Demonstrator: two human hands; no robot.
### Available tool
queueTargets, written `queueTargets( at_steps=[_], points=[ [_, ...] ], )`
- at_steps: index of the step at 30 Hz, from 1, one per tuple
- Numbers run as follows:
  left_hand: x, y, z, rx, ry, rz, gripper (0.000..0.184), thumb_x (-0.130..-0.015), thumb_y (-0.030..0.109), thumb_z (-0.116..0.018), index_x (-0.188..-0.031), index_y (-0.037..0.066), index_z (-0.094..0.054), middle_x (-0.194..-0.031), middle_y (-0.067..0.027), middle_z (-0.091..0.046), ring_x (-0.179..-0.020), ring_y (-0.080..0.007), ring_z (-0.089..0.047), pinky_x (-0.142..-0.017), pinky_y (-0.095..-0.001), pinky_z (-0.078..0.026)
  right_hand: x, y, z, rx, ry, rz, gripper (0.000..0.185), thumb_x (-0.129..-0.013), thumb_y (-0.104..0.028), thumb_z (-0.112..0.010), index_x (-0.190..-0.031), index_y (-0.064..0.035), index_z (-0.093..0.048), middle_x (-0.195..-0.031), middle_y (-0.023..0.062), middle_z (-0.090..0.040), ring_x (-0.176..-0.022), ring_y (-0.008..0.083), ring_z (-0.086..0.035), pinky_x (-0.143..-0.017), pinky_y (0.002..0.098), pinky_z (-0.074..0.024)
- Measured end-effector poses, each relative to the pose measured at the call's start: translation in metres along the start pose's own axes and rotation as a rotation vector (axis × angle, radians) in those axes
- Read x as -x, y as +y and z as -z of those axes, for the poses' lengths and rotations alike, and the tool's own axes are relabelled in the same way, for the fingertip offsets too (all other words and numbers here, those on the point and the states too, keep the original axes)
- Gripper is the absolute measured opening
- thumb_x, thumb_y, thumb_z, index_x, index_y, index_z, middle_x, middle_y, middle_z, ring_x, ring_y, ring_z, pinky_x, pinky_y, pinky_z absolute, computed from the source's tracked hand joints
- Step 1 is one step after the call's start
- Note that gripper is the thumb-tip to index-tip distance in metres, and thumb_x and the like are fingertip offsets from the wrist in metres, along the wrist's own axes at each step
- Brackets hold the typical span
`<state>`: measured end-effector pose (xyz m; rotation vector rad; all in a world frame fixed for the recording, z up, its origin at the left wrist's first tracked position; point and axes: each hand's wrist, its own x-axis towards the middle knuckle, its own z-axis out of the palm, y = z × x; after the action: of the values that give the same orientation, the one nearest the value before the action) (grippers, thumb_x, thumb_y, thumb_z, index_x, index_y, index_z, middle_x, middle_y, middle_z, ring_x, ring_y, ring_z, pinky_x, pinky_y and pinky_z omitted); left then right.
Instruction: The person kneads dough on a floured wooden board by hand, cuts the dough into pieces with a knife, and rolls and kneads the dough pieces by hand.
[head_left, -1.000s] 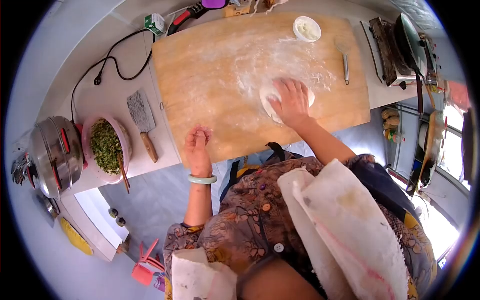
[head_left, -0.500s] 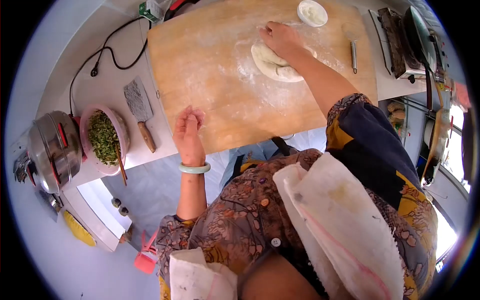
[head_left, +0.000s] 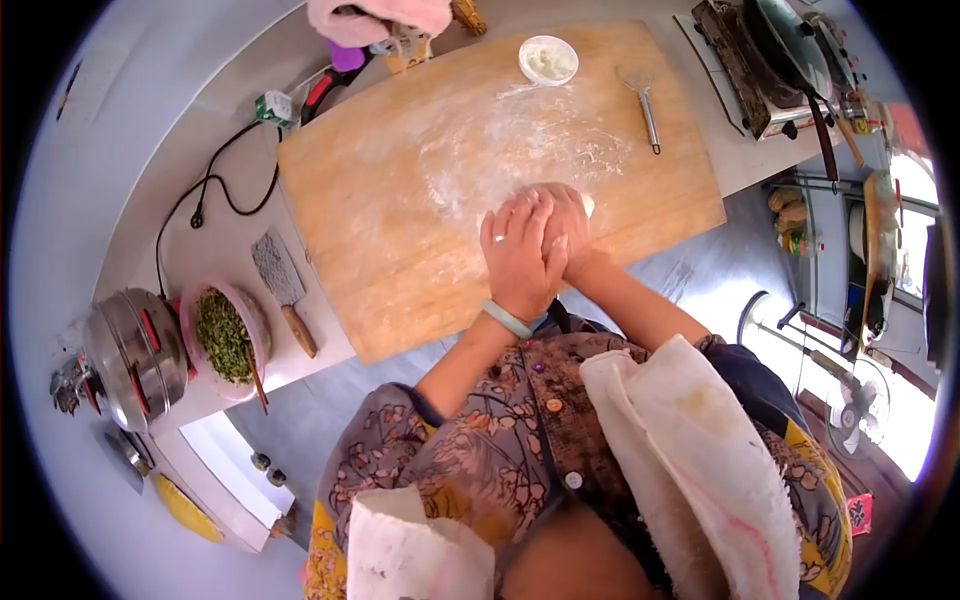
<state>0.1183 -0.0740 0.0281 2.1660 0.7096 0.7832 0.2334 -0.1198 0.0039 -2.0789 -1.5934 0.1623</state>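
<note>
My left hand [head_left: 520, 250] and my right hand [head_left: 568, 222] press together on a lump of dough near the front edge of the wooden board [head_left: 400, 290]. Most of the dough [head_left: 588, 205] is hidden under them; a pale bit shows beside my right hand. The left fingers overlap the right hand, closed over the lump, with a ring on one finger and a pale bangle at the wrist. White flour [head_left: 520, 140] is smeared on the board beyond my hands.
A bowl of white powder [head_left: 549, 62] and a whisk-like utensil [head_left: 648, 120] lie on the board's far part. On the left are a cleaver [head_left: 280, 275], a bowl of chopped greens [head_left: 265, 345] with chopsticks, and a steel pot [head_left: 130, 350]. A stove with a pan [head_left: 790, 60] stands right.
My left hand has moved from the board's left side to join my right hand. The dough and right hand have come nearer to my body. The camera view has shifted.
</note>
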Motion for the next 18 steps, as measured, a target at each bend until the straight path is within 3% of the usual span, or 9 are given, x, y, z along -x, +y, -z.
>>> queueTargets(
  at_steps=[2,5,9,10,14,18],
  points=[
    [0.012,-0.005,-0.010,-0.084,-0.076,0.015,0.048,-0.092,0.035,-0.053,-0.129,0.005,-0.060,-0.131,-0.0182,-0.056,-0.129,-0.0391,-0.045,-0.115,-0.0551,-0.019,0.012,-0.001,-0.014,0.136,0.002,-0.095,0.044,-0.086,-0.037,-0.060,-0.123,-0.0129,-0.064,-0.122,0.0112,-0.063,-0.120,0.0314,-0.055,-0.106,0.0475,-0.0373],
    [0.016,-0.029,-0.017,-0.121,-0.110,0.028,0.052,-0.093,0.040,-0.046,-0.132,0.007,-0.058,-0.137,-0.0178,-0.054,-0.132,-0.0374,-0.044,-0.115,-0.0568,-0.014,0.002,0.002,-0.021,0.104,-0.016,-0.065,0.048,-0.087,-0.039,-0.059,-0.127,-0.0133,-0.061,-0.128,0.0090,-0.061,-0.125,0.0296,-0.051,-0.110,0.0467,-0.0330],
    [-0.029,-0.055,-0.023,-0.191,-0.071,-0.012,0.049,-0.094,0.036,-0.048,-0.132,0.008,-0.057,-0.138,-0.0175,-0.054,-0.131,-0.0345,-0.046,-0.114,-0.0551,-0.019,-0.046,0.017,-0.019,0.057,-0.204,-0.165,0.041,-0.087,-0.040,-0.057,-0.119,-0.0152,-0.063,-0.123,0.0052,-0.063,-0.124,0.0250,-0.052,-0.111,0.0450,-0.0298],
    [-0.044,-0.059,-0.021,-0.203,-0.080,-0.031,0.047,-0.095,0.035,-0.048,-0.132,0.008,-0.057,-0.137,-0.0179,-0.054,-0.129,-0.0339,-0.048,-0.112,-0.0539,-0.022,-0.055,0.024,-0.025,0.063,-0.100,-0.122,0.036,-0.085,-0.035,-0.059,-0.114,-0.0145,-0.065,-0.118,0.0055,-0.064,-0.121,0.0256,-0.053,-0.108,0.0442,-0.0332],
    [-0.087,-0.077,-0.022,-0.226,-0.124,-0.022,0.051,-0.093,0.038,-0.047,-0.136,0.010,-0.055,-0.137,-0.0168,-0.055,-0.128,-0.0325,-0.050,-0.110,-0.0522,-0.029,-0.094,0.038,-0.027,-0.001,-0.153,-0.207,0.027,-0.079,-0.028,-0.062,-0.101,-0.0139,-0.068,-0.110,0.0060,-0.065,-0.114,0.0265,-0.056,-0.100,0.0421,-0.0389],
    [-0.125,-0.085,-0.023,-0.216,-0.183,0.111,0.052,-0.096,0.041,-0.046,-0.136,0.009,-0.053,-0.138,-0.0165,-0.055,-0.124,-0.0360,-0.054,-0.107,-0.0497,-0.036,-0.123,0.057,-0.040,-0.009,-0.050,-0.165,0.023,-0.080,-0.023,-0.061,-0.098,-0.0118,-0.068,-0.107,0.0087,-0.068,-0.107,0.0292,-0.061,-0.093,0.0423,-0.0443]
  ],
)
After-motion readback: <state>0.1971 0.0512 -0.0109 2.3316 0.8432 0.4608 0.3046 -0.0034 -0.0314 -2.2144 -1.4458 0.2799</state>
